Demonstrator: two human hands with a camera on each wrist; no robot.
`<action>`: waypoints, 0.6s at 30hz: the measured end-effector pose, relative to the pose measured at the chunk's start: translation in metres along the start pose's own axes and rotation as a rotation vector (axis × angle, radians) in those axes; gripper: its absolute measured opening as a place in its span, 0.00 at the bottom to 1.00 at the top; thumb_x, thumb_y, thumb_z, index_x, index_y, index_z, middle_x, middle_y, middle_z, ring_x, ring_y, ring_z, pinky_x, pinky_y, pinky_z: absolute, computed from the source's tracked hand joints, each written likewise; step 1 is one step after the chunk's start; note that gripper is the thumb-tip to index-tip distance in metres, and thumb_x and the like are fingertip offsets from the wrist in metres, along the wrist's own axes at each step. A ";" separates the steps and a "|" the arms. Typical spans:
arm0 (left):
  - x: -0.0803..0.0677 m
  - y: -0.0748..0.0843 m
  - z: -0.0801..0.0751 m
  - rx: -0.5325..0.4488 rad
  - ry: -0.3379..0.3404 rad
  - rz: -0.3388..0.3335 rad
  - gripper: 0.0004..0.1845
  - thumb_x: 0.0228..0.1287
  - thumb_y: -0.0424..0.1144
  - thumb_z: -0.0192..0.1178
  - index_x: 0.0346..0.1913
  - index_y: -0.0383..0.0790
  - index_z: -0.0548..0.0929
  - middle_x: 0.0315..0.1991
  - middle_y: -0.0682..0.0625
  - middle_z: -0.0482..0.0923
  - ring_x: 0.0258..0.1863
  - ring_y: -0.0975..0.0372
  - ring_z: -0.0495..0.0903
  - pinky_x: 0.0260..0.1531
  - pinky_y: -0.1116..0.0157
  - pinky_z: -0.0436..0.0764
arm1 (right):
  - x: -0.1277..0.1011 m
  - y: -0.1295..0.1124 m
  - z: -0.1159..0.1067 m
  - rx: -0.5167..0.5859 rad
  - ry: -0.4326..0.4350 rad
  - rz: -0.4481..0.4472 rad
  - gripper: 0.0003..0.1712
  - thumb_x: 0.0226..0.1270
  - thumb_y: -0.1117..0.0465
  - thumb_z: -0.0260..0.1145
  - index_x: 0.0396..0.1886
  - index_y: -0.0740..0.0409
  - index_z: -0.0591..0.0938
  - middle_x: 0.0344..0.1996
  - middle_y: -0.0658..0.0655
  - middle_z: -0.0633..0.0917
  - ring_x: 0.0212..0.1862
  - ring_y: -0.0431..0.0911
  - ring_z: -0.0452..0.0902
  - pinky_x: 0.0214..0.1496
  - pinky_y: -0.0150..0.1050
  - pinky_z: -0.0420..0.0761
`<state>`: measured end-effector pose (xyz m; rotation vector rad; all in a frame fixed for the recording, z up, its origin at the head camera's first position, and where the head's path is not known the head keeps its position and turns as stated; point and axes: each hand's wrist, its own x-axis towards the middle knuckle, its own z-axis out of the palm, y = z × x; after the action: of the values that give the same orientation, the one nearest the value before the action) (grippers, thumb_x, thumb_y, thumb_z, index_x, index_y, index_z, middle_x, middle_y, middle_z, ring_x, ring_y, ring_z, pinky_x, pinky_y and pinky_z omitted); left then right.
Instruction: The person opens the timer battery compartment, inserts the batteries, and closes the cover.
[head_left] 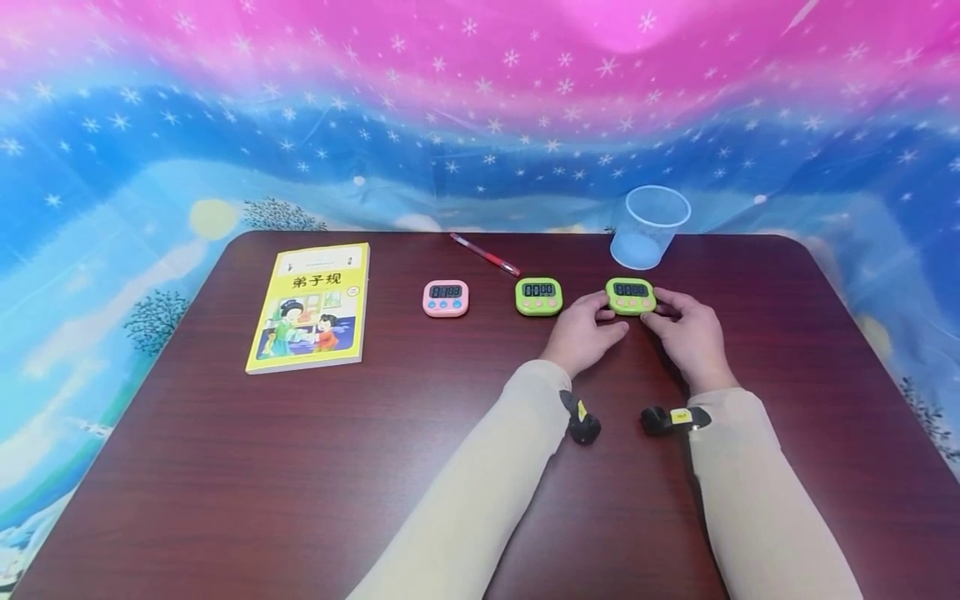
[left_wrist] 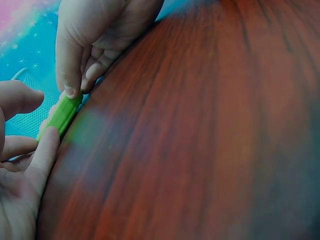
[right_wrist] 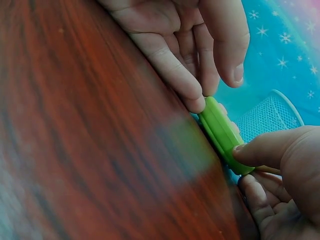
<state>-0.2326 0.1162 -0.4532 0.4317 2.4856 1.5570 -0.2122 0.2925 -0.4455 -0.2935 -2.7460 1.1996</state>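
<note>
A green digital timer (head_left: pixel 630 297) sits on the table between the two hands, its display and buttons facing up. At its left end, my left hand (head_left: pixel 584 335) holds it with the thumb and a finger, while the index finger (right_wrist: pixel 227 50) is raised off it. My right hand (head_left: pixel 690 337) grips the right end, with the thumb (right_wrist: pixel 255 151) on the near edge. Both wrist views show the timer edge-on, its green side (left_wrist: pixel 62 116) near the tabletop. To the left lies a second green timer (head_left: pixel 538 297), close to the left hand but apart from it.
A pink timer (head_left: pixel 446 298) lies farther left, with a red pen (head_left: pixel 485 254) behind it. The yellow book (head_left: pixel 307 308) is at the table's left. Behind the held timer stands a mesh cup (head_left: pixel 649 229). A patterned cloth (head_left: pixel 450 108) hangs beyond the table's back edge.
</note>
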 end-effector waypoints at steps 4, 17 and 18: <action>-0.001 0.000 0.000 0.005 0.000 -0.003 0.31 0.67 0.43 0.67 0.71 0.41 0.73 0.70 0.53 0.70 0.55 0.70 0.80 0.54 0.78 0.76 | -0.002 -0.001 0.000 0.007 0.000 -0.003 0.30 0.70 0.57 0.67 0.69 0.62 0.75 0.54 0.67 0.83 0.54 0.56 0.79 0.54 0.41 0.77; -0.008 -0.003 0.002 -0.090 -0.006 0.014 0.33 0.68 0.43 0.66 0.73 0.40 0.69 0.71 0.52 0.68 0.59 0.67 0.79 0.51 0.78 0.78 | -0.005 -0.005 0.005 0.132 0.126 0.112 0.25 0.72 0.49 0.63 0.63 0.56 0.81 0.55 0.61 0.83 0.53 0.46 0.75 0.47 0.30 0.72; -0.010 -0.004 0.002 -0.112 -0.004 0.016 0.33 0.68 0.42 0.66 0.73 0.40 0.68 0.71 0.51 0.69 0.59 0.66 0.79 0.51 0.77 0.79 | -0.005 -0.005 0.006 0.137 0.135 0.111 0.25 0.72 0.49 0.63 0.63 0.57 0.81 0.55 0.62 0.83 0.53 0.46 0.75 0.47 0.30 0.72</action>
<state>-0.2231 0.1133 -0.4577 0.4384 2.3828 1.6890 -0.2089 0.2837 -0.4460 -0.4979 -2.5484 1.3347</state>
